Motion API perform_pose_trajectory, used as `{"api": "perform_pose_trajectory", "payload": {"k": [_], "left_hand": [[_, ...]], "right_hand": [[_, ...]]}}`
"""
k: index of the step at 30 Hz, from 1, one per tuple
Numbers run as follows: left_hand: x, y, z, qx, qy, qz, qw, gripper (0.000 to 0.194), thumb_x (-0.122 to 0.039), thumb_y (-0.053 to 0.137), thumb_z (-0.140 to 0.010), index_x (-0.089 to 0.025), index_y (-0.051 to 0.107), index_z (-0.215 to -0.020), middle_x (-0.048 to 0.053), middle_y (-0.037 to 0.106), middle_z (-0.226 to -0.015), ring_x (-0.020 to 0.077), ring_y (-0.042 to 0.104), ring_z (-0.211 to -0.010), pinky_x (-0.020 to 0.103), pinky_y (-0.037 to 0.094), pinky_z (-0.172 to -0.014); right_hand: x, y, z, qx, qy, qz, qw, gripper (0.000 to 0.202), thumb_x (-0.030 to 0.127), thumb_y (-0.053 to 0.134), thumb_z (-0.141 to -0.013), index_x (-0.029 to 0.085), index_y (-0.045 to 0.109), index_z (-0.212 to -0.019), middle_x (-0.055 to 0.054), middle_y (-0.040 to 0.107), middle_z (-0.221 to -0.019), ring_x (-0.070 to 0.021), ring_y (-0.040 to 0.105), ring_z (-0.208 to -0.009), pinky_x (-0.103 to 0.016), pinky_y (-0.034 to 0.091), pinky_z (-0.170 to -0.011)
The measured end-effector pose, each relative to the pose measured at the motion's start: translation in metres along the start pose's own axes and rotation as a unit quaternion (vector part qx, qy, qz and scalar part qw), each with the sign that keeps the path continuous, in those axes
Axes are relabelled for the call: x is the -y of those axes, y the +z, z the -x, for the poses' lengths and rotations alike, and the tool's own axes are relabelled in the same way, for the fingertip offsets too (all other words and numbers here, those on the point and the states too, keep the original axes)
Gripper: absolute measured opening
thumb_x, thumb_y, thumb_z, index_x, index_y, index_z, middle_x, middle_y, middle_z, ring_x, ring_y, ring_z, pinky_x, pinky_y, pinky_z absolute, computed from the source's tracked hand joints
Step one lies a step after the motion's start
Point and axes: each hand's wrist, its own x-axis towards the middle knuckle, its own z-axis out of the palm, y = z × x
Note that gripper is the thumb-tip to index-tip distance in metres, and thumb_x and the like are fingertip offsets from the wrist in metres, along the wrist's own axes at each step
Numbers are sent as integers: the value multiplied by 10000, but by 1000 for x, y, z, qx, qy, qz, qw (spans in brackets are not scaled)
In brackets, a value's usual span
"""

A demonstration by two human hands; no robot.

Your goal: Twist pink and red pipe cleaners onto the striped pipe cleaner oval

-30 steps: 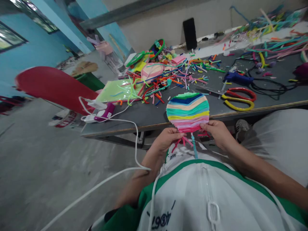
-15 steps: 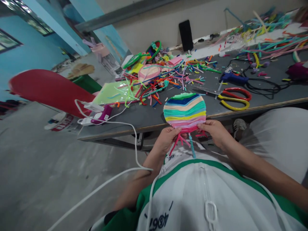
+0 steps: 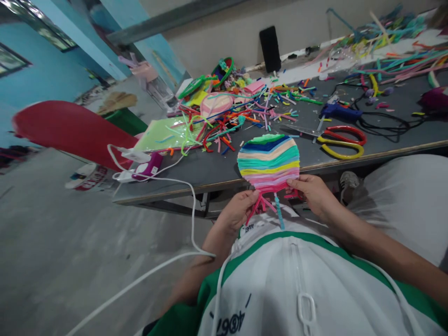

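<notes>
left hand [image 3: 240, 208] pinching the lower left edge of striped pipe-cleaner disc [image 3: 269, 161] | right hand [image 3: 314, 192] gripping its lower right edge, keeping it flat and facing up | disc hovering over the counter [image 3: 217, 170] edge, loose ends dangling | scissors [image 3: 341, 141] lying just beside

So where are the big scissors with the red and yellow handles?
The red-and-yellow-handled scissors lie on the grey table, right of the striped pipe-cleaner disc, just in front of the blue glue gun.
</notes>
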Motion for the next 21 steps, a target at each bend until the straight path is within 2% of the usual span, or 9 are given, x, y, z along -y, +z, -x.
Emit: {"api": "perform_pose_trajectory", "payload": {"k": [4, 10, 17, 21], "left_hand": [[4, 4, 8, 29, -16, -12, 999, 299, -381, 742, -681, -109, 666, -776, 68, 682, -705, 138, 613, -589, 266, 507, -620], [3, 8, 8, 12, -17, -13, 1000, 288, -350, 750, -665, -102, 680, -793, 61, 682, -689, 122, 606, -566, 264, 521, -630], [7, 10, 6, -4, -2, -24, 1000, 295, -364, 737, -673, -98, 672, -785, 70, 682, -686, 138, 609, -576, 276, 516, -633], [8, 11, 1, -37, 27, -27, 999, 299, -399, 722, -683, -113, 657, -743, 62, 678, -660, 147, 616, -574, 273, 501, -623]], "right_hand": [[-2, -1, 0, 8, -8, 2, 1000, 234, 324, 811, -556, 150, 698, -666, -28, 681, -609, -140, 619, -583, -266, 522, -607], [-2, -4, 1, 28, -32, 48, 998, 282, 383, 800, -583, 150, 719, -719, -39, 701, -654, -151, 638, -616, -279, 542, -624], [0, -2, 2, 23, -21, 41, 999, 307, 401, 806, -562, 145, 716, -705, -41, 693, -622, -151, 632, -590, -284, 536, -624], [4, -5, 3, 43, -12, 57, 997, 309, 427, 785, -592, 150, 719, -710, -58, 704, -653, -162, 640, -601, -281, 526, -625]]}}
